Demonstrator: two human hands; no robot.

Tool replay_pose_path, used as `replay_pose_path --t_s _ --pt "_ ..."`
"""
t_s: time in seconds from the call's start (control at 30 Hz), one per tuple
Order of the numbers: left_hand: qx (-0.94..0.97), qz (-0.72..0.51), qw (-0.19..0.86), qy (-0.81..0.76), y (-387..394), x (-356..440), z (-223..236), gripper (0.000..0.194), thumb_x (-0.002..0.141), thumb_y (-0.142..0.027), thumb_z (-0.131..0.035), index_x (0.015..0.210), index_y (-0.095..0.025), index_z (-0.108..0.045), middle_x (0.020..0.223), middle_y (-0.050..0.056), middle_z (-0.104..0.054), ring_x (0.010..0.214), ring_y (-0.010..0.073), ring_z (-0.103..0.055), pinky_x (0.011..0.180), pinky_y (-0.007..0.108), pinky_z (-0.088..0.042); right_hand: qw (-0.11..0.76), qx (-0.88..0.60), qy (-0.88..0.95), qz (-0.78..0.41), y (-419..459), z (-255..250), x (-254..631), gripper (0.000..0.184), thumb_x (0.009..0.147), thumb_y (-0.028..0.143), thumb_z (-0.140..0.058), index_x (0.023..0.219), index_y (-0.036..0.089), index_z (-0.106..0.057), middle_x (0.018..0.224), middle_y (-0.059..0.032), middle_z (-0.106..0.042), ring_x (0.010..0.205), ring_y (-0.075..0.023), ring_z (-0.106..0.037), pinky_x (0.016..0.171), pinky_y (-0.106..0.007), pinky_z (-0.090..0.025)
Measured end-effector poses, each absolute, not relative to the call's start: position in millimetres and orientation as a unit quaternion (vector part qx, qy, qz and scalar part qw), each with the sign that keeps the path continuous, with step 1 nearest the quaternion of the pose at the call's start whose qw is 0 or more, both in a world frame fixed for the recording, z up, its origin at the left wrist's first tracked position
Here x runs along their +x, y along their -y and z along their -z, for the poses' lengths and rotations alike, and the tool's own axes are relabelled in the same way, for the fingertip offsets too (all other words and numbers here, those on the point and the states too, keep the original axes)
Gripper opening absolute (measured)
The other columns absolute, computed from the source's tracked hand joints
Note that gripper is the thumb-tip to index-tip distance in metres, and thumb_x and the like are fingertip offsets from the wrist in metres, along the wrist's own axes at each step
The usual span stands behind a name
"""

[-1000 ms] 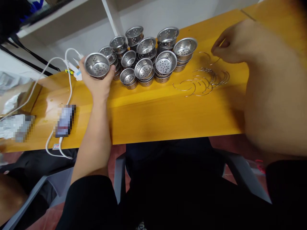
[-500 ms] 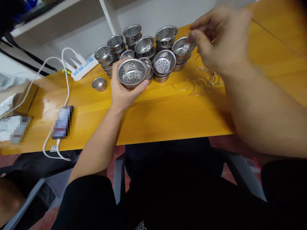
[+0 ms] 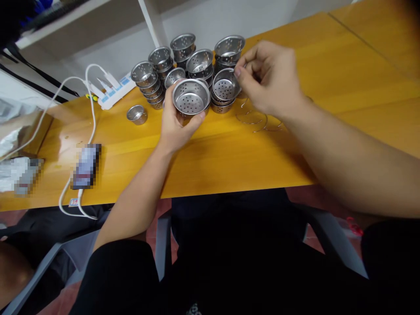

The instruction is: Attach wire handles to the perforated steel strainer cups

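My left hand (image 3: 179, 127) holds a round steel strainer cup (image 3: 190, 99) with holes in its base and wall, its mouth tilted toward me. The fingers wrap the far left side and the thumb presses the near rim. My right hand (image 3: 271, 78) is closed in a pinch over the right-hand stacks, with a thin curved wire (image 3: 244, 103) partly showing below the fingers. Just left of the fingertips is a stacked strainer cup (image 3: 226, 85). Several curved wires (image 3: 262, 124) lie on the table under my right forearm, partly hidden.
Stacks of strainer cups (image 3: 144, 74) stand along the back of the table (image 3: 229, 166). A smaller cup (image 3: 137, 114) sits alone on the left. Beyond it are a white power strip (image 3: 114, 94), white cables and a phone (image 3: 87, 166). A person's knee shows at lower left.
My right hand has moved left and slightly down, from the right-hand stack toward the held cup. My left hand has shifted a little right with the strainer cup, which now faces me more.
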State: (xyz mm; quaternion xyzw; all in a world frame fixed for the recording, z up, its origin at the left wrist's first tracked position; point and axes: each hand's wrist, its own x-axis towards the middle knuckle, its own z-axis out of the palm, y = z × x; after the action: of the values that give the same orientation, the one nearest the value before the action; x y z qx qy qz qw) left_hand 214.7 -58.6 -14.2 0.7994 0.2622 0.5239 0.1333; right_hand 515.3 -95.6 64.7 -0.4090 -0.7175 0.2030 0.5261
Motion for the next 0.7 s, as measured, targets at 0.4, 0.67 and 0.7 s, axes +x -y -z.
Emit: replay_pose_path --t_s 0.4,0.67,0.7 --pt "0.801 -0.486 0.148 -0.317 82.0 239.6 14.8 0.083 0.097 -0.074 -0.099 0.153 -0.030 -0.056 0.140 0.009 -0.076 0.136 0.0344 -0.080 0.126 0.056 -0.066 0.459 -0.367 0.733 -0.342 136.9 -83.3 488.7 0.057 0.096 0.081 -0.095 0.093 0.033 -0.064 0.063 0.0028 -0.046 0.065 -0.0219 -0.037 0.068 -0.040 -0.029" --pt "0.816 -0.479 0.154 -0.284 84.9 245.5 20.3 0.107 0.079 -0.075 -0.113 0.157 -0.033 -0.052 0.145 0.010 -0.072 0.144 0.0390 -0.077 0.128 0.059 -0.066 0.461 -0.381 0.730 -0.329 135.2 -78.4 481.8 0.040 0.100 0.053 -0.097 0.087 0.032 -0.066 0.062 0.0030 -0.050 0.064 -0.0204 -0.042 0.068 -0.041 -0.033" --pt "0.817 -0.477 0.153 -0.287 85.1 245.8 20.3 0.109 0.078 -0.076 -0.114 0.157 -0.034 -0.052 0.145 0.010 -0.072 0.145 0.0397 -0.077 0.128 0.059 -0.066 0.463 -0.383 0.729 -0.328 134.8 -77.9 481.6 0.040 0.100 0.054 -0.096 0.087 0.032 -0.065 0.062 0.0030 -0.051 0.064 -0.0205 -0.042 0.067 -0.041 -0.033"
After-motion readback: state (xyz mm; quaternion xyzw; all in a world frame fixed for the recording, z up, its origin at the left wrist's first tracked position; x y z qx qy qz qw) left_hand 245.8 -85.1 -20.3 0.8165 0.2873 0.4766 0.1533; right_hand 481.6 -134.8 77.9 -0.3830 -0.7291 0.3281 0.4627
